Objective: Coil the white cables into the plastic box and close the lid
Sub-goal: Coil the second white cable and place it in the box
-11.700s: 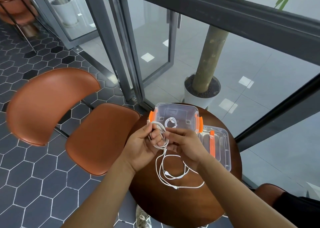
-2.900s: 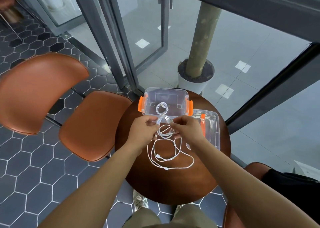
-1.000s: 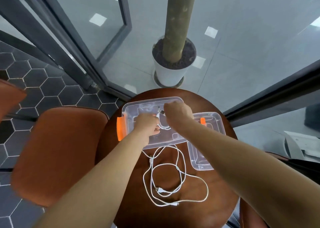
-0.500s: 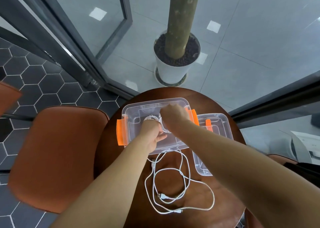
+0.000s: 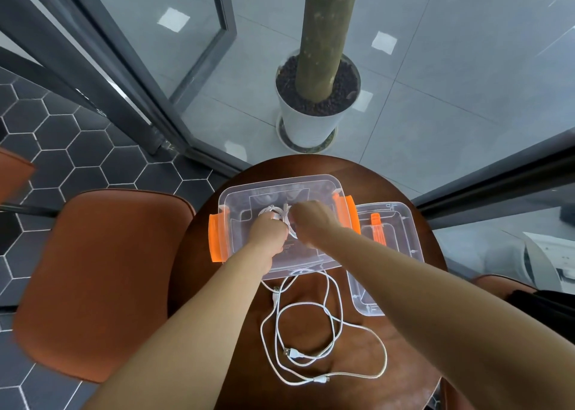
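The coiled white cable (image 5: 278, 214) has been lowered into the clear plastic box (image 5: 280, 180), pinched in the grips of left hand (image 5: 268, 232) and right hand (image 5: 312, 220); loose white cables (image 5: 314, 345) remain outside.

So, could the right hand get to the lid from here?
Probably yes. The lid lies on the table right of the box, close beside the right hand; only that arm's forearm crosses it. The hand would first have to release the coil.
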Tool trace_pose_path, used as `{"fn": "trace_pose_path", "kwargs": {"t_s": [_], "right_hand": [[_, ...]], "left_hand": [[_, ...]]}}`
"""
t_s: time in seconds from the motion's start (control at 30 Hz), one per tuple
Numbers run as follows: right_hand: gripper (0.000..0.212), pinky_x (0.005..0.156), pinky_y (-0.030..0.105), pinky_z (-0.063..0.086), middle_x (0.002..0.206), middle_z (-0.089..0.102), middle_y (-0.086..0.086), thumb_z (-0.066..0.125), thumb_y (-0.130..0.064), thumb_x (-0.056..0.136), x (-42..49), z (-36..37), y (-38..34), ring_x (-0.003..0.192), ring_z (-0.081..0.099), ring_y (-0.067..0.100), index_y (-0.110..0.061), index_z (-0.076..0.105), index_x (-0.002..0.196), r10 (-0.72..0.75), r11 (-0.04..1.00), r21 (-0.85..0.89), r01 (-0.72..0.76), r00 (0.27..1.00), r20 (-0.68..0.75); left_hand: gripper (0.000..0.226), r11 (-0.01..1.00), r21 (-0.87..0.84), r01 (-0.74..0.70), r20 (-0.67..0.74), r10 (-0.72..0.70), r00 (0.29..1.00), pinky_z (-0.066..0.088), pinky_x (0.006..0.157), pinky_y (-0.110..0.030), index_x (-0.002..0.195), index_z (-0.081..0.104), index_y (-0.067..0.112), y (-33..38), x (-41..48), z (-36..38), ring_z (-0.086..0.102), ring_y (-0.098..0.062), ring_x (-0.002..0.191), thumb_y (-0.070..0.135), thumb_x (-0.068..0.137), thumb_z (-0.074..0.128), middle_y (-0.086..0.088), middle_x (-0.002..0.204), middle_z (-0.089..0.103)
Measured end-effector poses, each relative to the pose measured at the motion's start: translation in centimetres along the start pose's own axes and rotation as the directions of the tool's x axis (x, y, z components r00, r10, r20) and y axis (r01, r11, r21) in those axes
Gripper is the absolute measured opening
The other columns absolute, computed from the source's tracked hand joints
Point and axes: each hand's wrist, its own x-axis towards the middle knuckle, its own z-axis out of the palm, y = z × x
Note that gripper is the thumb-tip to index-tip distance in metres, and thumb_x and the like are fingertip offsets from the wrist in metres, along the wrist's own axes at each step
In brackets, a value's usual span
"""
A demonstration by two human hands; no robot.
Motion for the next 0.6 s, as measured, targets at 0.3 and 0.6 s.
{"fn": "trace_pose_path", "kwargs": {"t_s": [0.3,0.6], "right_hand": [[0.029,0.09,0.035,0.053,0.12,0.066,0.013,0.063,-0.004,0.091,-0.4,0.3,0.1,0.113,0.061,0.03,-0.007,0.068,0.12,-0.008,1.0,0.016,0.007,0.997,0.07],[0.025,0.09,0.037,0.052,0.117,0.069,0.014,0.063,-0.003,0.091,-0.8,-0.7,-0.4,0.109,0.064,0.032,-0.005,0.069,0.115,0.0,1.0,0.029,-0.002,0.999,0.042]], "left_hand": [[0.019,1.0,-0.002,0.024,-0.078,-0.024,0.997,0.052,0.101,-0.05,0.089,0.047,0.017,0.3,0.5,-0.2,0.049,-0.032,0.098,0.0,0.098,0.05,-0.001,0.081,0.047],[0.024,0.997,0.074,-0.034,-0.094,0.041,0.995,0.055,0.097,-0.05,0.118,0.061,0.01,0.0,0.9,-0.6,0.058,-0.033,0.101,0.007,0.096,0.053,-0.008,0.093,0.058]]}}
